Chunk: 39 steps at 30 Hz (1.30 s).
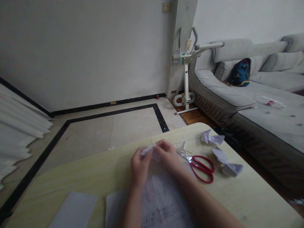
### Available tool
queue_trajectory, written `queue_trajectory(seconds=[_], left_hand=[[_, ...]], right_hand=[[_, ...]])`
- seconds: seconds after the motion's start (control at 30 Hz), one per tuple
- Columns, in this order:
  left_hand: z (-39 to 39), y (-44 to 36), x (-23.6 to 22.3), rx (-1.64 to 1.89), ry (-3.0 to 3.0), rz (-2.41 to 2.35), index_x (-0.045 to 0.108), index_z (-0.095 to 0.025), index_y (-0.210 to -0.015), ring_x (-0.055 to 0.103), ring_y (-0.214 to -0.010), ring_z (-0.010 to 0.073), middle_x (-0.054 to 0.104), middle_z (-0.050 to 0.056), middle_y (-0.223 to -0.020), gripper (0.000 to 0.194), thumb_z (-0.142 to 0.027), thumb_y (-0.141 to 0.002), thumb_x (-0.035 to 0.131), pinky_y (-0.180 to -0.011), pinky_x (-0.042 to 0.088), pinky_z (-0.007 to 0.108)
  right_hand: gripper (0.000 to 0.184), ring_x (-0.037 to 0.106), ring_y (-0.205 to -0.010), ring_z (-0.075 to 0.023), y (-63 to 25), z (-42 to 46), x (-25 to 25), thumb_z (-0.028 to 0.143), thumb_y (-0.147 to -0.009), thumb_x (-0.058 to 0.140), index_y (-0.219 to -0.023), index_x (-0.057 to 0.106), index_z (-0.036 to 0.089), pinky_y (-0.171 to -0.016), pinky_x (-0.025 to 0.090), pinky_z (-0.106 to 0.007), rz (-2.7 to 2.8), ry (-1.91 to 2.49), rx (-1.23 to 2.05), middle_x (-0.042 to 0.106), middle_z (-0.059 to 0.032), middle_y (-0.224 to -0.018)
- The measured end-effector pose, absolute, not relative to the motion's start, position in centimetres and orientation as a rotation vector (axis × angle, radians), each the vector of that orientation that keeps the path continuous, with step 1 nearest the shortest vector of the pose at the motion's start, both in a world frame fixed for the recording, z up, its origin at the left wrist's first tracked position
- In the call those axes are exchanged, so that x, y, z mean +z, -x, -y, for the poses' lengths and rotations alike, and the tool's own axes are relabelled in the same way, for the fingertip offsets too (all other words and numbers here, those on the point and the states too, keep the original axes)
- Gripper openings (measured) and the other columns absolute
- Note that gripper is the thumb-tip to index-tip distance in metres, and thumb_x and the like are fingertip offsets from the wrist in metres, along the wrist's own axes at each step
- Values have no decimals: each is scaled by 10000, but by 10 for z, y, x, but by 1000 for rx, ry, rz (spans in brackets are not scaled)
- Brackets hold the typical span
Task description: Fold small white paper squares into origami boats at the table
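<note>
Both my hands meet over the table, pinching a small folded piece of white paper (148, 150) between them. My left hand (139, 164) grips its left side with thumb and fingers. On the other side, my right hand (167, 154) has its fingertips closed on the paper's right edge. Beneath my wrists lies a lined sheet (159, 202) covered in handwriting. Just right of my right hand rest scissors (201, 167) with red handles, their blades partly hidden by paper scraps (183, 147).
Several folded paper shapes (232, 169) lie along the right side of the wooden table (114, 171). A folded white sheet (73, 209) is at the front left. Beyond the table stand an exercise machine (186, 76) and a grey sofa (273, 85) with a dark blue bag (240, 72).
</note>
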State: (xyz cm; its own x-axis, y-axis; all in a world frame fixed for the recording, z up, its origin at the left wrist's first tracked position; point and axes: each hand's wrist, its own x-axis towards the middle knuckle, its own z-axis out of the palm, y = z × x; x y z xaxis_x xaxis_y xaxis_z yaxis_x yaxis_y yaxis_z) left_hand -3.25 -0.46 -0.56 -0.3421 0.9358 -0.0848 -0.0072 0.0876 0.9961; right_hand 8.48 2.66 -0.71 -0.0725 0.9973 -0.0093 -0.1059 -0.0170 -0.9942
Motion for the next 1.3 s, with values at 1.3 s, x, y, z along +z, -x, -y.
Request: queue_trajectory(seconds=[1.3], left_hand=[[4, 38, -6, 1391, -995, -1494, 713, -148, -807, 610, -686, 186, 682, 27, -719, 242, -372, -738, 657, -607, 460, 240]], right_hand=[[423, 595, -789, -152, -94, -23, 2, 221, -717, 712, -1131, 629, 236, -681, 486, -255, 1520, 1005, 1409, 655, -11, -973]])
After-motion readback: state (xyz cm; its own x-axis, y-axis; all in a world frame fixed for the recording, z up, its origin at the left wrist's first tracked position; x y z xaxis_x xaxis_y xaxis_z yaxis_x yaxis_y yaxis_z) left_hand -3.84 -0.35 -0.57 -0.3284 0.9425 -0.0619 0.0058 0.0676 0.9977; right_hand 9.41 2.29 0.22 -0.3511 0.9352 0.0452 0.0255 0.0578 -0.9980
